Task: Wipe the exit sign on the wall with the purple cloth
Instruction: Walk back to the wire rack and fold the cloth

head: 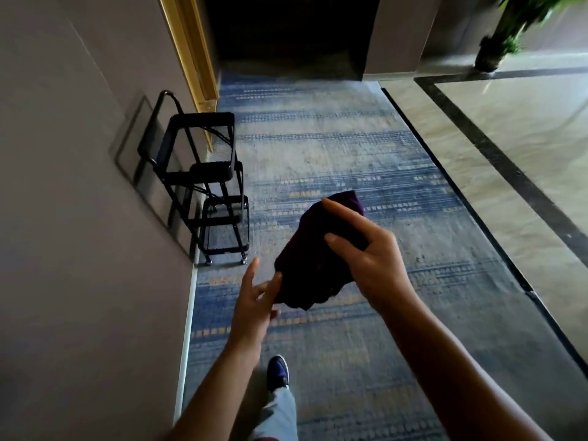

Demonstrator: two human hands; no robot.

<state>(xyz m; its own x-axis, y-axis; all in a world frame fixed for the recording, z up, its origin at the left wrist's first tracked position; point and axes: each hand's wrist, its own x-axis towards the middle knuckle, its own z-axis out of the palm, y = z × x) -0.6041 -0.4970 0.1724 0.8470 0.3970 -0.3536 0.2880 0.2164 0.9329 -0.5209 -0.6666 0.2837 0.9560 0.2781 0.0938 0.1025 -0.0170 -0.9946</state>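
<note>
The right hand (pixel 366 259) has its grip closed on the purple cloth (pixel 315 259) at mid-frame while the released left hand (pixel 254 300) touches its seven-o'clock edge, so this looks like readying the cloth; next, find the exit sign, perhaps the wall plate (pixel 143 148) at ten o'clock.

— Counted: two hands, left hand (pixel 254 300) and right hand (pixel 366 259); one purple cloth (pixel 313 259).
— And on the floor?
— One black cart (pixel 206 183) with three tiers, one shoe (pixel 278 372), one patterned carpet (pixel 334 154).
— Farther off?
— One potted plant (pixel 506 30), one gold door frame (pixel 191 49), one wall panel (pixel 140 141).
</note>
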